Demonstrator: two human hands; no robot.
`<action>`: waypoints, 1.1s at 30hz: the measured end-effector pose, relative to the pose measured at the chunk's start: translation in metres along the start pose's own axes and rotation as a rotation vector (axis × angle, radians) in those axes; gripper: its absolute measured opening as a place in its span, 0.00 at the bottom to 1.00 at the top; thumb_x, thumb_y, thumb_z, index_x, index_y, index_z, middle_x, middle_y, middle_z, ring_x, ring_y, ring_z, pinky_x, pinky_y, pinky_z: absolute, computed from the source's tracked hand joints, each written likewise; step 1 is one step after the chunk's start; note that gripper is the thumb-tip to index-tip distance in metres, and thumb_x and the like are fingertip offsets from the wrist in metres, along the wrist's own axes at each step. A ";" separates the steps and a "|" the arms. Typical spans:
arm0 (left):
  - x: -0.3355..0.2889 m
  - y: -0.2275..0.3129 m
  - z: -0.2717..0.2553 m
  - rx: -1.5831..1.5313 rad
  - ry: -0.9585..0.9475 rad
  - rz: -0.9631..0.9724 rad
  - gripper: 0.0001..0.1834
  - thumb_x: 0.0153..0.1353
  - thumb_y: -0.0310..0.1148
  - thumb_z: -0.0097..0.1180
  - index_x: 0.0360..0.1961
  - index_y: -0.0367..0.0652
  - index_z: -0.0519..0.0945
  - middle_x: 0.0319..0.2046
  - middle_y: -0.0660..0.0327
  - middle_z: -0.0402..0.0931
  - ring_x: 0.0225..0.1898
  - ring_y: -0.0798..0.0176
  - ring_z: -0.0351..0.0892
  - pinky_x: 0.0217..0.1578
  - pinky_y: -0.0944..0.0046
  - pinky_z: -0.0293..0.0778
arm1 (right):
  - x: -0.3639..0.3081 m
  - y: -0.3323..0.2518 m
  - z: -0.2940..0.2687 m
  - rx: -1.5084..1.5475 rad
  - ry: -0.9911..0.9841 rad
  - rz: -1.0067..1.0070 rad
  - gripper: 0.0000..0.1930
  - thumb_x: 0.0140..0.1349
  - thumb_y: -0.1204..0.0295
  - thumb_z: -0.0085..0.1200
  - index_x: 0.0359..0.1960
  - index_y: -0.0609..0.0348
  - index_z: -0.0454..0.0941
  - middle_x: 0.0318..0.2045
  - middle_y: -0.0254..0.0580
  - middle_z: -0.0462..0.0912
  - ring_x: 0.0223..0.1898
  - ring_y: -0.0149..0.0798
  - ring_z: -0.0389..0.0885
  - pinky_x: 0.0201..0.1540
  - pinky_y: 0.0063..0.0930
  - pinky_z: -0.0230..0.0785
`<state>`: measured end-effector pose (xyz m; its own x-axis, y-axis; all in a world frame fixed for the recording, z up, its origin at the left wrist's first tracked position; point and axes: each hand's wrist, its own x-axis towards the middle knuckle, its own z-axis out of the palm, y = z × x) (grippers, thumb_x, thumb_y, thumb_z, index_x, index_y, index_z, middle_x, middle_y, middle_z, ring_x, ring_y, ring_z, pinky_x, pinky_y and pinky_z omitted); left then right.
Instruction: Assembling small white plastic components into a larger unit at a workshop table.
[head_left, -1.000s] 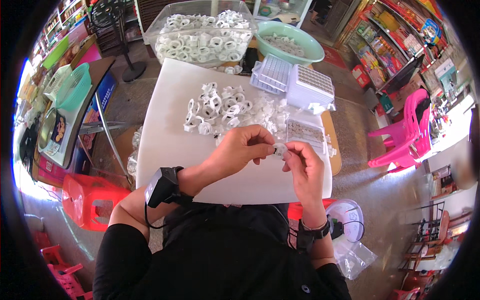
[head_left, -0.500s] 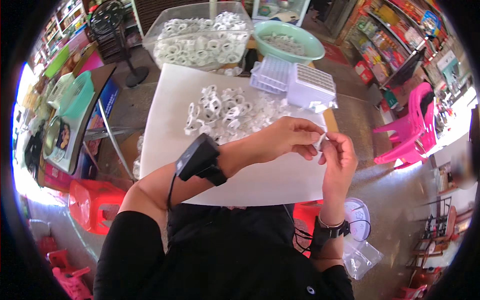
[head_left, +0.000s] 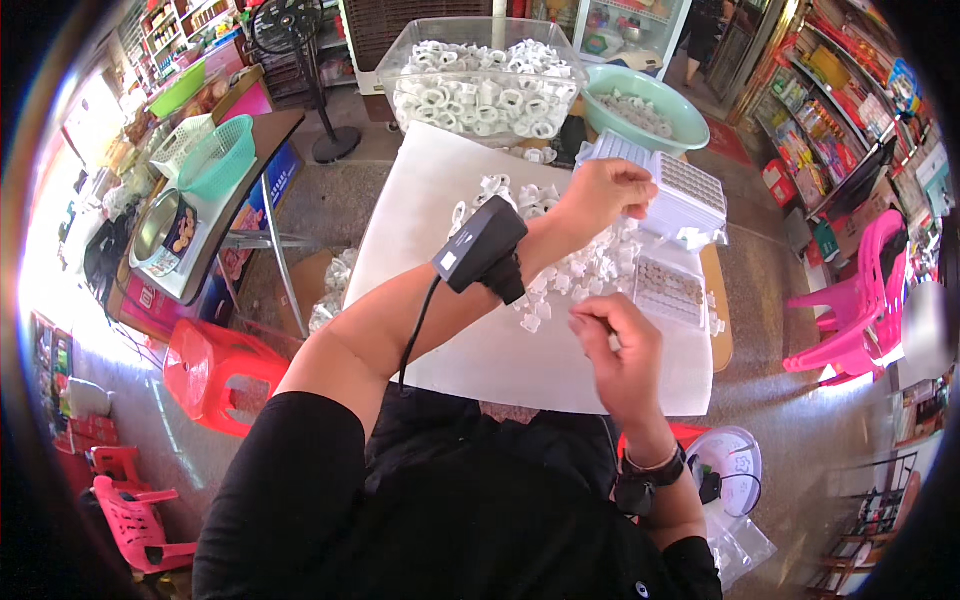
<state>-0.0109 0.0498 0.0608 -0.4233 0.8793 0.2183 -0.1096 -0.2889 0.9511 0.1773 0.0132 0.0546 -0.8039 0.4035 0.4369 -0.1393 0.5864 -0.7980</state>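
Observation:
My left hand [head_left: 606, 203] is over the far part of the white table, in front of the pale tray stack. Its fingers are curled together; what they hold, if anything, is hidden. Closer to me, my right hand [head_left: 624, 360] hangs above the table with curled fingers, and a small white plastic piece [head_left: 614, 342] shows between them. Small white plastic pieces [head_left: 570, 278] lie scattered between and beyond the hands. White ring-shaped plastic parts [head_left: 497, 185] are heaped farther off, partly behind my left wrist. A flat tray with small compartments [head_left: 668, 290] lies right of my right hand.
A clear bin [head_left: 480, 100] full of white rings and a green basin [head_left: 650, 105] stand beyond the table [head_left: 420, 190]. White gridded trays [head_left: 690, 190] are stacked at its far right. Red stools [head_left: 215, 375] and a pink chair [head_left: 860, 290] stand around.
My hands, together earlier around a small white piece, are now apart. The left has gone farther away toward the trays; the right has shifted left. The whole view has turned slightly.

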 end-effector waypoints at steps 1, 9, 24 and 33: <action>0.004 0.000 0.001 0.063 0.062 0.025 0.14 0.59 0.30 0.59 0.42 0.29 0.77 0.32 0.57 0.78 0.31 0.67 0.78 0.37 0.69 0.77 | 0.004 -0.006 0.008 -0.003 0.006 -0.005 0.06 0.58 0.77 0.55 0.37 0.62 0.76 0.30 0.41 0.77 0.25 0.28 0.75 0.28 0.20 0.66; -0.004 0.003 0.013 0.302 0.132 0.025 0.13 0.56 0.31 0.62 0.38 0.31 0.79 0.28 0.58 0.79 0.27 0.69 0.78 0.29 0.70 0.75 | 0.012 -0.020 0.039 0.063 0.067 -0.028 0.10 0.57 0.75 0.57 0.40 0.62 0.75 0.28 0.40 0.77 0.25 0.30 0.76 0.28 0.23 0.68; -0.038 0.019 0.027 -0.734 -0.046 -0.196 0.06 0.63 0.29 0.54 0.34 0.36 0.75 0.32 0.60 0.74 0.35 0.68 0.74 0.38 0.73 0.75 | -0.004 -0.012 0.018 0.216 -0.199 -0.110 0.08 0.54 0.77 0.57 0.36 0.61 0.75 0.26 0.43 0.76 0.24 0.35 0.76 0.29 0.28 0.68; -0.110 0.019 -0.061 -0.641 -0.119 -0.271 0.12 0.65 0.31 0.51 0.45 0.34 0.72 0.36 0.61 0.73 0.32 0.70 0.73 0.33 0.74 0.75 | -0.038 0.072 -0.082 -0.110 0.099 0.234 0.05 0.58 0.76 0.54 0.35 0.63 0.79 0.27 0.36 0.80 0.28 0.27 0.77 0.29 0.21 0.69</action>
<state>-0.0211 -0.0755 0.0418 -0.2089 0.9767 0.0487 -0.7207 -0.1874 0.6674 0.2458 0.0976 0.0149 -0.7453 0.6010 0.2886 0.1122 0.5397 -0.8344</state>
